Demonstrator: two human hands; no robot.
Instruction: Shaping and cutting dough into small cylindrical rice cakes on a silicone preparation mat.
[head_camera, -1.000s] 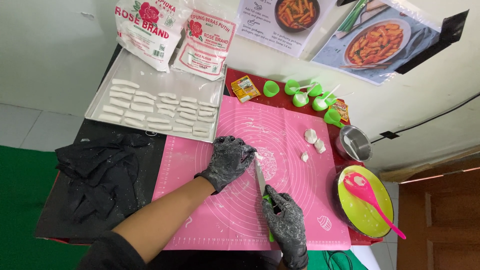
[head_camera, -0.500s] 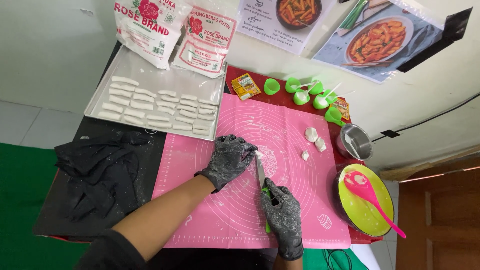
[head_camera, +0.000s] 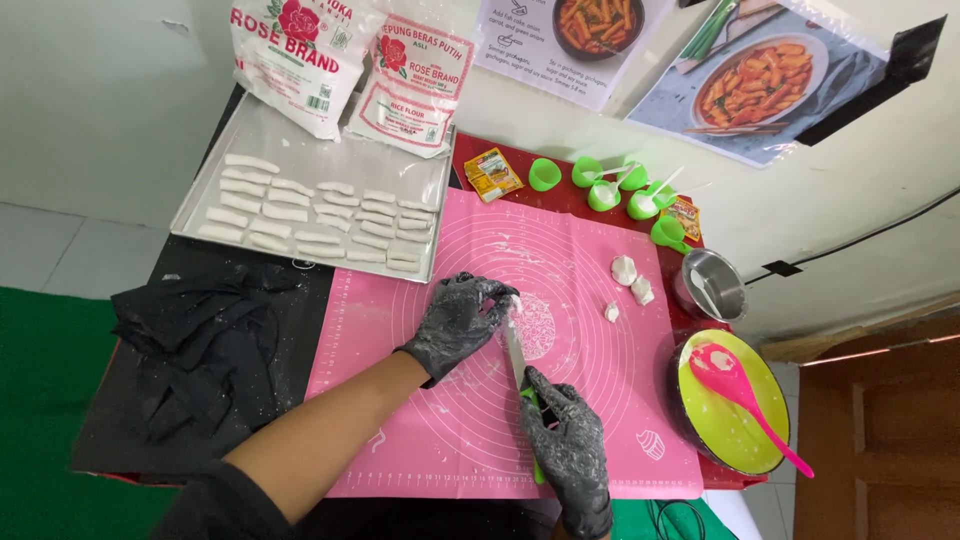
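Both my hands wear black gloves dusted with flour over a pink silicone mat (head_camera: 430, 440). My right hand (head_camera: 570, 445) grips the green handle of a knife (head_camera: 515, 350) whose blade points away from me. My left hand (head_camera: 455, 320) pinches a small piece of white dough (head_camera: 515, 300) at the blade's far end, fingers curled on it. Three little lumps of dough (head_camera: 625, 270) lie on the mat farther right.
A metal tray (head_camera: 300, 160) with several rows of white dough sticks sits at the back left, two flour bags (head_camera: 340, 55) behind it. Green cups (head_camera: 610, 185), a steel cup (head_camera: 712, 285), a green bowl with pink spoon (head_camera: 740, 395) and black cloth (head_camera: 195, 340) surround the mat.
My left hand has slid slightly toward me along the mat with the dough piece; the knife stays at about the same spot. The view has shifted a little.
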